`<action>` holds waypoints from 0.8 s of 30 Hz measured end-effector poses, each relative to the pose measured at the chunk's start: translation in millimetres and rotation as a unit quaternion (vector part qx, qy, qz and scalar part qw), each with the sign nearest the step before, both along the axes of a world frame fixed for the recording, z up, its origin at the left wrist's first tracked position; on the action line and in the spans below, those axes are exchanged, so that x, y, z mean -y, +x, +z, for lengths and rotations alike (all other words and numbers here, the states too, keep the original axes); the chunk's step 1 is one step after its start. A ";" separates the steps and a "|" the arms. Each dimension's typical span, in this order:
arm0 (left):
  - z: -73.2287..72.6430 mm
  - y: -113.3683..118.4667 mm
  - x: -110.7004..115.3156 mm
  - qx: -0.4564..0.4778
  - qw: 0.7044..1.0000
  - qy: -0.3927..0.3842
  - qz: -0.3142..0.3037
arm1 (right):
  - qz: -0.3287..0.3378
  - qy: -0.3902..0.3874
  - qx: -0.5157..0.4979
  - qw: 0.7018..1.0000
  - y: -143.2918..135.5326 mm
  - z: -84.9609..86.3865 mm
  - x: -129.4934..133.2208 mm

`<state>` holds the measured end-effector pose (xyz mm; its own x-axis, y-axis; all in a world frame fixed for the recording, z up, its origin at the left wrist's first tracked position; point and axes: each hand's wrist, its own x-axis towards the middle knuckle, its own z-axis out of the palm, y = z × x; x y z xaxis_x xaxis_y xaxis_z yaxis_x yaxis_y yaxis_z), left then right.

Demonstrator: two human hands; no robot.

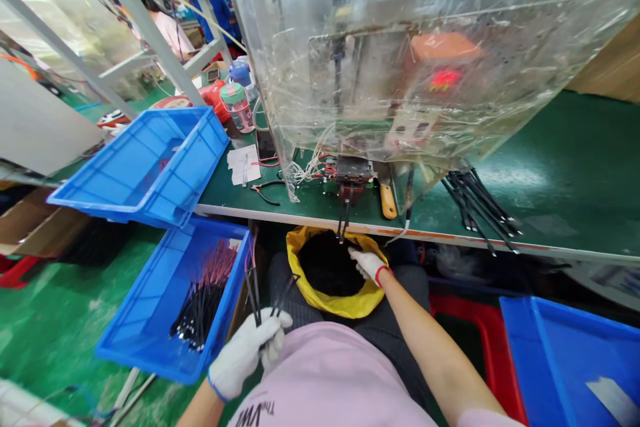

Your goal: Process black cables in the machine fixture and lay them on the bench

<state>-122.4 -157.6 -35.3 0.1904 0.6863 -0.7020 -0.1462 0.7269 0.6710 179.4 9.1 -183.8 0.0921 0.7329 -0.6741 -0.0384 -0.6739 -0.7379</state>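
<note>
My left hand [253,347], in a white glove with a blue cuff, is closed around a few thin black cables [256,293] with reddish wire ends pointing up. It is low at the left, in front of my shirt. My right hand [369,265], in a white glove with a red cuff, is at the right side of a yellow bag [345,305] on my lap. Its fingers curl over the bag's black contents [327,263], too dark to make out singly; what the fingertips hold is hidden. Above the bag, black leads [344,210] hang from a small dark fixture [353,170] at the bench edge.
A clear plastic sheet [300,93] hangs over the green bench [545,167]. Cutting pliers [267,190], a yellow-handled tool [387,200] and a bundle of black cables [477,203] lie there. A blue bin [140,320] at left holds more cables; another blue bin [175,193] overlaps it.
</note>
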 end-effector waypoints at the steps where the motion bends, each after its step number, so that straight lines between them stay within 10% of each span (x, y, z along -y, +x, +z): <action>1: -4.4 2.7 -3.7 0.010 1.000 0.012 0.010 | 0.018 -0.002 0.013 1.000 -4.8 2.0 6.5; 5: -14.8 21.2 -16.1 0.018 0.999 0.032 0.000 | 0.067 0.015 0.004 0.998 -37.5 19.4 38.2; 10: -19.9 37.5 -19.3 -0.102 0.990 0.004 -0.095 | -0.004 -0.025 -0.311 0.950 -71.6 41.3 61.4; 14: -22.8 33.3 -15.7 -0.142 0.979 0.030 -0.140 | -0.126 -0.008 -0.240 0.963 -57.8 40.8 51.5; 24: -27.3 14.2 -8.0 -0.097 0.990 -0.021 -0.096 | -0.148 -0.031 -0.220 0.964 -44.1 11.3 26.0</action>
<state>-108.3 -149.6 -62.7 0.1746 0.6200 -0.7649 0.1262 0.7564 0.6419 135.2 -17.0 -172.5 -0.0147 0.6756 -0.7372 -0.5358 -0.6278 -0.5646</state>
